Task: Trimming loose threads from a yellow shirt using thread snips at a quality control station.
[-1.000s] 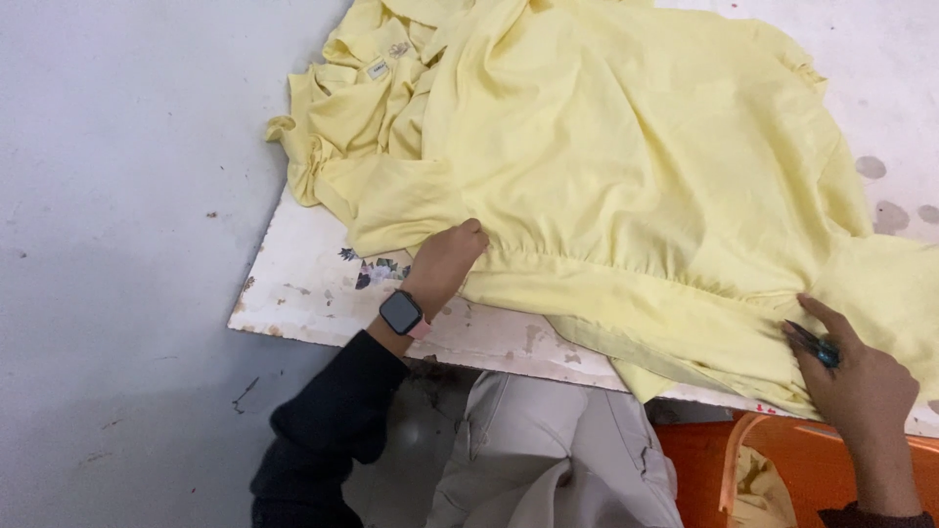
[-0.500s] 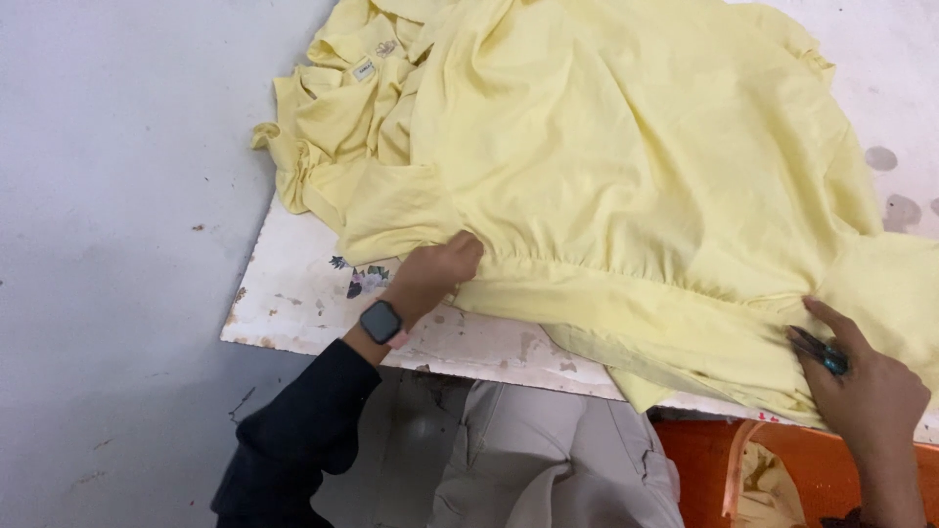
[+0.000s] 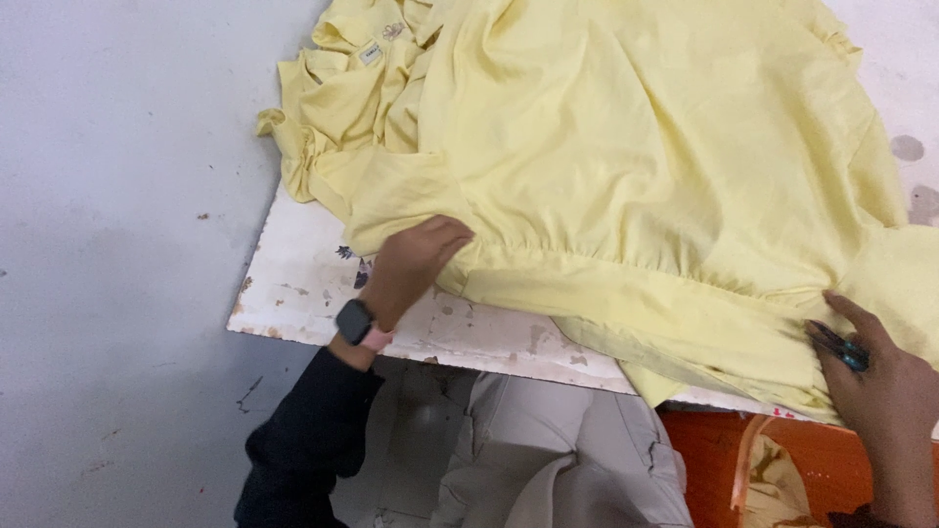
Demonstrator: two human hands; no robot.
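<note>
The fingers (image 3: 445, 235) of the left hand (image 3: 411, 266) lie together and flat, pressing the gathered waist seam of the pale yellow garment (image 3: 626, 166) against the counter (image 3: 303, 284). The garment lies spread over most of that worn white board, its collar end bunched at the far left corner and its hem band hanging a little over the near edge. The right hand (image 3: 885, 386) presses down on the hem at the right with fingers spread, and a small dark tool (image 3: 843, 347) lies under them; I cannot tell what kind it is. To do this well, I would judge, both hands should draw the seam taut between them and keep the cloth flat, so no fold hides beneath.

Against half a second ago, the left hand sits a little further along the seam to the right, while the right hand holds its place on the hem. A smartwatch (image 3: 354, 321) sits on the left wrist, and an orange bin (image 3: 714, 460) stands below the counter.
</note>
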